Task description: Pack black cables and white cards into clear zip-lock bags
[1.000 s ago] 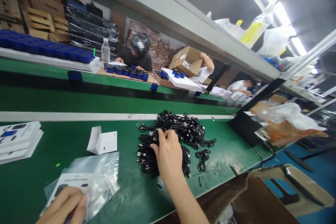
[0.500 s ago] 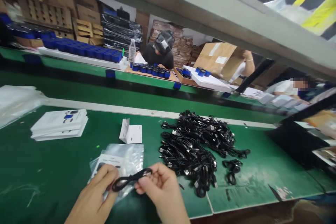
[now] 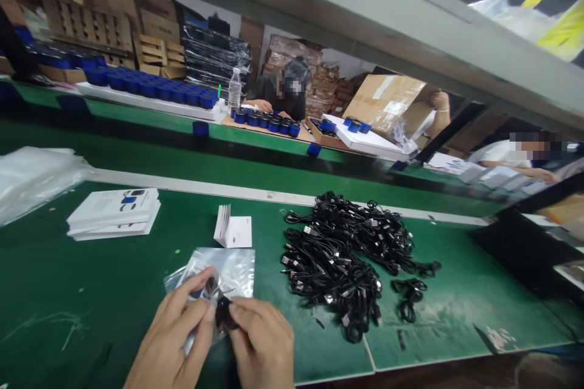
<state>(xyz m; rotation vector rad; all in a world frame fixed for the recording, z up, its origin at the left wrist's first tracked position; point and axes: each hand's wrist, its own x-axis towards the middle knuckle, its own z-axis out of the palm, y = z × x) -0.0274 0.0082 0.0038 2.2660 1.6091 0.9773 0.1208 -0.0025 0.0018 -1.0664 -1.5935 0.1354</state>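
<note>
Both hands meet over a clear plastic bag (image 3: 244,261) at the front of the green table. A coiled black USB cable (image 3: 224,314) is pinched in the fingers of my right hand (image 3: 267,340). My left hand (image 3: 176,331) closes thumb and fingers on the cable's other side, and part of the cable is hidden there. Beneath the hands, the bag and a printed sheet in it are partly covered. To the right lies a large heap of black cables (image 3: 337,255), with a few coiled ones (image 3: 410,298) lying apart from it.
Folded white leaflets (image 3: 239,232) stand behind the bag. Left of them are a stack of printed booklets (image 3: 114,213) and a pile of plastic bags (image 3: 36,179). Blue and black round items (image 3: 150,85) line the far bench, where other people sit. A shelf beam crosses overhead.
My right hand has moved left and down, bringing the cable close to my left hand. The cable, stretched between the hands before, is now bunched between the fingers. The view has shifted slightly.
</note>
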